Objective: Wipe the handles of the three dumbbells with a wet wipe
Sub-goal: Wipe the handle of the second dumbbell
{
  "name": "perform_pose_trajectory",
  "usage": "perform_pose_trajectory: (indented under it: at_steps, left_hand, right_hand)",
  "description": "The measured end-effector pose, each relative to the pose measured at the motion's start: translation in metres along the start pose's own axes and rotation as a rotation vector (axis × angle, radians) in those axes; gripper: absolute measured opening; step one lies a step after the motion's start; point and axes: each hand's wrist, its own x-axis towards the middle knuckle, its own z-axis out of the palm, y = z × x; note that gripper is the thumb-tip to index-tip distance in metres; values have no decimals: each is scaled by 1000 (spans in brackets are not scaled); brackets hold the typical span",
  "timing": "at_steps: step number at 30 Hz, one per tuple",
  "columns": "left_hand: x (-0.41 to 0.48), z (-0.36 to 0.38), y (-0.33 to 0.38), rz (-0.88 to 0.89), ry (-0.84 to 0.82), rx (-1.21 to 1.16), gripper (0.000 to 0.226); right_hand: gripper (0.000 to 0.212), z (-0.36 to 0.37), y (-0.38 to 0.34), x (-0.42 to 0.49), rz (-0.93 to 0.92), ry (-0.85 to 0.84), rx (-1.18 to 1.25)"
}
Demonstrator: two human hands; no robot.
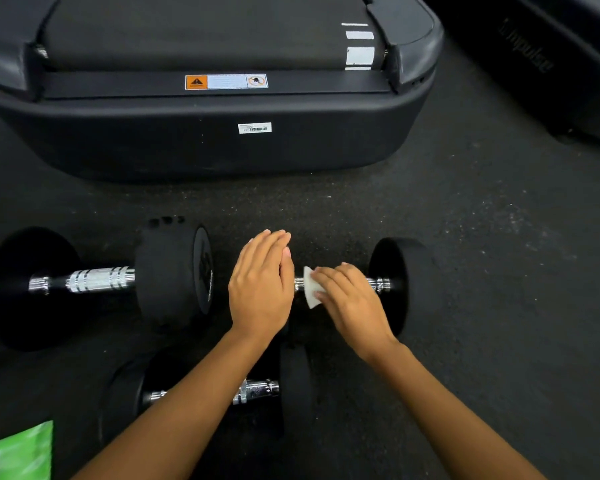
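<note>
The right hand curls its fingers over a folded white wet wipe, pressing it on the chrome handle of the right dumbbell. The left hand lies flat, fingers straight and together, over that dumbbell's left end, gripping nothing. The left dumbbell rests alongside on the dark floor. The near dumbbell lies partly under the left forearm. A green packet sits at the lower left corner; what it contains I cannot tell. A treadmill stands beyond.
</note>
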Motion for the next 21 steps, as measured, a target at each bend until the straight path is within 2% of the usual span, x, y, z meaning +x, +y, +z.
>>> perform_pose_trajectory:
  at_steps: [3,6,10,13,17,21]
  left_hand:
    - [-1,0,0,1,5,4,42]
    - [0,1,1,3,0,3,42]
    - [0,2,0,7,2,4,42]
    - [-1,2,-1,7,17,-5,41]
    - [-2,3,-1,12,17,0,41]
    - [0,3,-1,2,16,-3,42]
  right_hand:
    - [36,-6,1,3,82,-41,-11]
    - [41,-10,-10,23,183,-153,-3]
    - [16,-2,-22,36,97,-226,21]
    - [26,0,-12,20,56,-181,130]
    - [28,-16,4,10,126,-146,189]
    - [24,-9,-16,33,163,-246,130]
